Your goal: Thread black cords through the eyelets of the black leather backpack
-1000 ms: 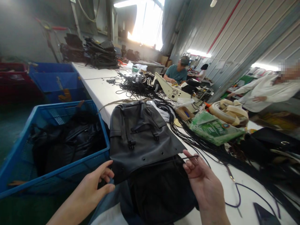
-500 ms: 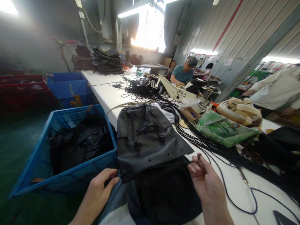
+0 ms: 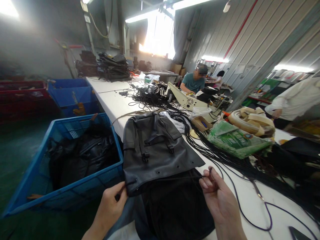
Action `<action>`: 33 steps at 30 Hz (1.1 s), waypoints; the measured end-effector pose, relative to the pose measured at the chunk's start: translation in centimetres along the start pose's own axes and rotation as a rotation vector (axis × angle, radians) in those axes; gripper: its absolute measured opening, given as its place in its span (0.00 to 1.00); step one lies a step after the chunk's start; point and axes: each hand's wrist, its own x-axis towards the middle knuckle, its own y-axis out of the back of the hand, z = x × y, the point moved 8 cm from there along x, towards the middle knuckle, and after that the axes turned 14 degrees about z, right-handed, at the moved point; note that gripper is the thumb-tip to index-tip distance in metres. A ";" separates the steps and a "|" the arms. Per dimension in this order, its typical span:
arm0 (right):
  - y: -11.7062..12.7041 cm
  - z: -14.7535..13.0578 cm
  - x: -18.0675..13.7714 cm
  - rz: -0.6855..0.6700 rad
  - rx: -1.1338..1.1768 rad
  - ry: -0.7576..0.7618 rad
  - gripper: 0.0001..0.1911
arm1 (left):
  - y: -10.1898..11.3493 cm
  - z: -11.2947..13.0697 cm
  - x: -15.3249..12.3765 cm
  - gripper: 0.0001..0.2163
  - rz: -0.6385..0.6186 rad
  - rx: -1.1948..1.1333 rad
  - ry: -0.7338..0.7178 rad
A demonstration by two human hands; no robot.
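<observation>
No text I can read anywhere. The green bag (image 3: pixel 235 140) on the white table (image 3: pixel 110 100) carries white printing, too small and blurred to make out. The cream machine part (image 3: pixel 186 99) shows a round emblem, illegible too.

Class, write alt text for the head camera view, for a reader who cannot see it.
Two bare hands work on a black backpack lying on a long white table: the left hand pinches its near edge, the right hand pinches a thin black cord. A blue crate of black bags stands left; other people work behind.
</observation>
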 end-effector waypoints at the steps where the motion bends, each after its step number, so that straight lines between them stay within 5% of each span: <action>1: 0.1 0.1 0.0 0.001 0.002 -0.003 0.19 | 0.1 0.0 -0.1 0.15 0.007 -0.010 0.017; 11: -0.2 0.6 0.4 0.001 -0.018 -0.001 0.25 | 1.1 -0.3 -0.6 0.14 0.154 -0.080 0.053; 15: -0.3 0.8 0.2 -0.021 -0.047 0.000 0.29 | 1.0 -0.3 -0.6 0.16 0.100 -0.037 0.030; 21: 0.1 0.4 -1.0 -0.014 -0.152 0.109 0.25 | 2.7 2.8 0.0 0.13 0.299 0.227 -0.305; 28: 0.3 1.1 -3.0 -0.083 -0.434 0.323 0.23 | -4.2 8.2 0.2 0.27 -0.009 0.374 -0.682; 33: -0.2 2.3 -5.3 -0.151 -0.790 0.508 0.21 | -7.1 10.4 1.0 0.18 -0.134 0.423 -0.822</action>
